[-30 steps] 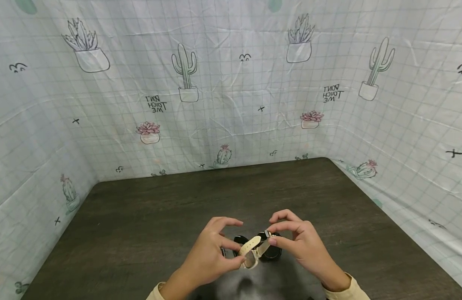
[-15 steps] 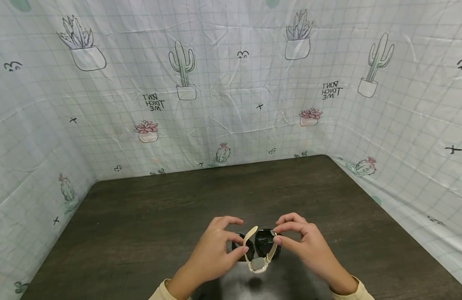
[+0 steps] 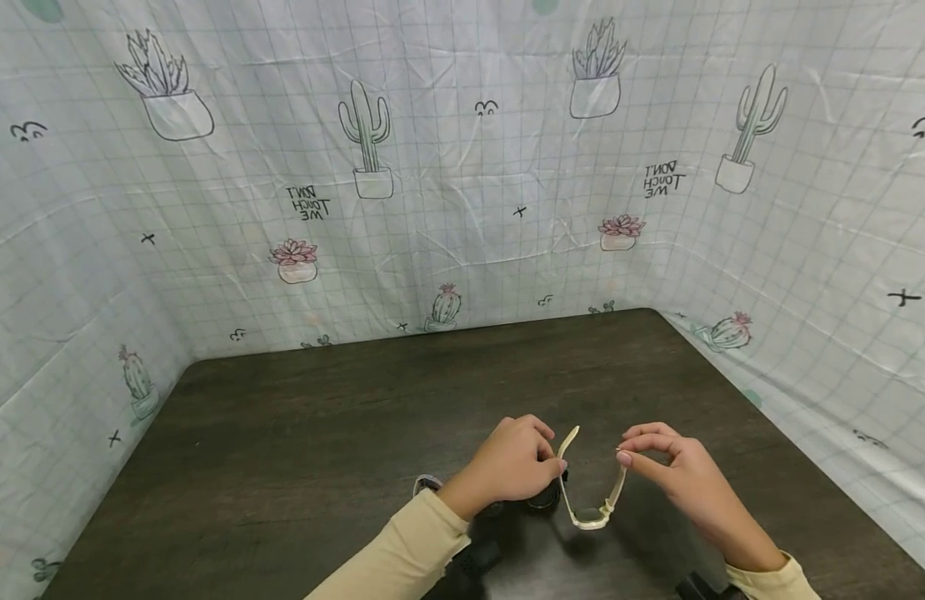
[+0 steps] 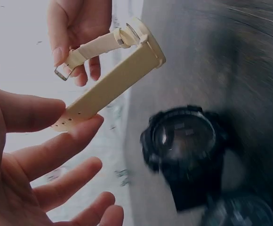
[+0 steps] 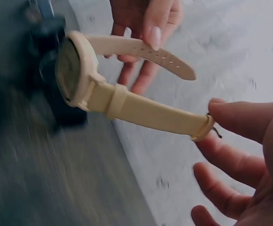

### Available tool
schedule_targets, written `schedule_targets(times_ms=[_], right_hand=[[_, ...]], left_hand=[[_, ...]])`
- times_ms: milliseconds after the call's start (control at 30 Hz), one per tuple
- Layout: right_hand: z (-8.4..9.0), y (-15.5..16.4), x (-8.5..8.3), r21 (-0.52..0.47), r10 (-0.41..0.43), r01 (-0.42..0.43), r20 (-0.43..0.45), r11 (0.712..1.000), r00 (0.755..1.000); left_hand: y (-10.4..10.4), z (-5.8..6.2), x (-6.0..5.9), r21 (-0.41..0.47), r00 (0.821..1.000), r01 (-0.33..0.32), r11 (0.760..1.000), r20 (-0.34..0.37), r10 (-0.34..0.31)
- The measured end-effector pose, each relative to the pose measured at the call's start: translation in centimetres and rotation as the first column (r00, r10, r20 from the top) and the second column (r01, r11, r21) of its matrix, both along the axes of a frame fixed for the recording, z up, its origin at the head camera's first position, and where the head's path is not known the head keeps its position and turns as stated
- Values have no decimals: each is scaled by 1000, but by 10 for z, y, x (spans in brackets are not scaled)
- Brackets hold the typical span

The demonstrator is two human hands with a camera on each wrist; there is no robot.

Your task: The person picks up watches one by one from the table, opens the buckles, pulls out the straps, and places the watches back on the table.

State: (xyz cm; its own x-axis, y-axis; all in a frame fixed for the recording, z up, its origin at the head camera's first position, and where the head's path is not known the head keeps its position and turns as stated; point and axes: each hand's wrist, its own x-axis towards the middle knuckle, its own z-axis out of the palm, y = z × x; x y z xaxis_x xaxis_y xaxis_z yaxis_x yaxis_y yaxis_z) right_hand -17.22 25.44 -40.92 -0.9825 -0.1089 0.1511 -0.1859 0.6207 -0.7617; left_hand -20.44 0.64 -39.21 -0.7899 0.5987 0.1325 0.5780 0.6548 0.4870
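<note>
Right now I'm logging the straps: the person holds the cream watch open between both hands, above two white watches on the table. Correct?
Not quite: the watches on the table are black, as the left wrist view shows. The left hand and right hand do hold the cream watch open.

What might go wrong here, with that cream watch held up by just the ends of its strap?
The cream watch hangs between light fingertip pinches: the left hand on the holed strap end, the right hand at the buckle. Either end might slip, and the case would swing or drop onto the table. The black watches lie right beside it, so a fall might knock or scratch them.
</note>
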Motion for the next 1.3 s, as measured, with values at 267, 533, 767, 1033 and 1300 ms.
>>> schedule_targets(times_ms=[267, 533, 767, 1033, 1300], right_hand=[[-21, 27, -32, -13, 0, 3, 192, 1000, 981], [-43, 32, -60, 17, -6, 1, 288, 1000, 958], [-53, 29, -74, 53, -10, -4, 271, 999, 962], [-53, 26, -74, 92, -54, 32, 251, 995, 967], [-38, 15, -57, 159, -102, 94, 46, 983, 994]], left_hand=[[51, -12, -29, -139, 947, -186, 973, 238, 215], [56, -28, -50, -266, 898, -265, 927, 284, 338], [52, -36, -58, -335, 920, -281, 899, 172, 351], [23, -28, -54, -367, 941, -224, 903, 159, 299], [-3, -35, -50, -346, 966, -171, 922, 123, 225]])
